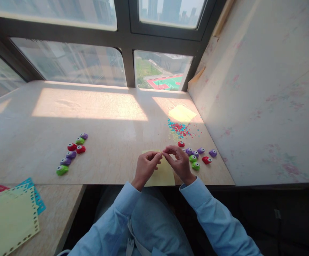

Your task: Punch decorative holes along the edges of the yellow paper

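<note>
My left hand (148, 166) and my right hand (179, 161) meet fingertip to fingertip above a yellow sheet of paper (163, 175) at the counter's front edge. Both are closed in a pinch, and whatever lies between the fingertips is too small to make out. Just right of my right hand sit several small craft punches with eye-like buttons, among them a green punch (196, 166), a red punch (207, 160) and a purple punch (212, 153). Behind them lies a scatter of red, blue and yellow paper bits (179, 129).
A small yellow paper (182, 113) lies in sunlight near the window. More punches, such as a green one (62, 170), form a line at the left. Punched sheets (9, 222) rest on the lower left surface. A papered wall (271, 106) bounds the right side.
</note>
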### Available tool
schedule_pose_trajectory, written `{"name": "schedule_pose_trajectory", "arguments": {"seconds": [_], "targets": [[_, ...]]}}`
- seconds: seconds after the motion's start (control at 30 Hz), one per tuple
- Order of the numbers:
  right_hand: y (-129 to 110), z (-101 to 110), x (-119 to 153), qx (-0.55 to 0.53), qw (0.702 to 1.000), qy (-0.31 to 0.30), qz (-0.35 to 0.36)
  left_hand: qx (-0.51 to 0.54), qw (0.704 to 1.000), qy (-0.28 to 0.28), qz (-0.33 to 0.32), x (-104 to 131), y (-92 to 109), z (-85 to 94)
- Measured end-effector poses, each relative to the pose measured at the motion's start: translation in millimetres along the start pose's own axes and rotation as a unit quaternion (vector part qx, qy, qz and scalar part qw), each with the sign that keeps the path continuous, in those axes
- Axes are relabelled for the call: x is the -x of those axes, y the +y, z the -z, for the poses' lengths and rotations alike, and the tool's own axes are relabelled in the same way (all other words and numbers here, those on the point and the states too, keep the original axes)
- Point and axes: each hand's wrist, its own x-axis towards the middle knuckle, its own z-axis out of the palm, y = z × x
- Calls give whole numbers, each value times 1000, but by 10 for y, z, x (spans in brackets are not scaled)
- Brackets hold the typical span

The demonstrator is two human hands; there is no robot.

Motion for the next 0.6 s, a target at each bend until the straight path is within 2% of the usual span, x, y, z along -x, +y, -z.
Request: {"name": "schedule_pose_trajectory", "arguments": {"seconds": [0.33,0.6], "targets": [[-67,-2,6,55,995,-21,76,22,999,38,21,23,-3,12],[-100,-12,-3,59,994,-27,84,-2,999,38,14,20,19,37]]}}
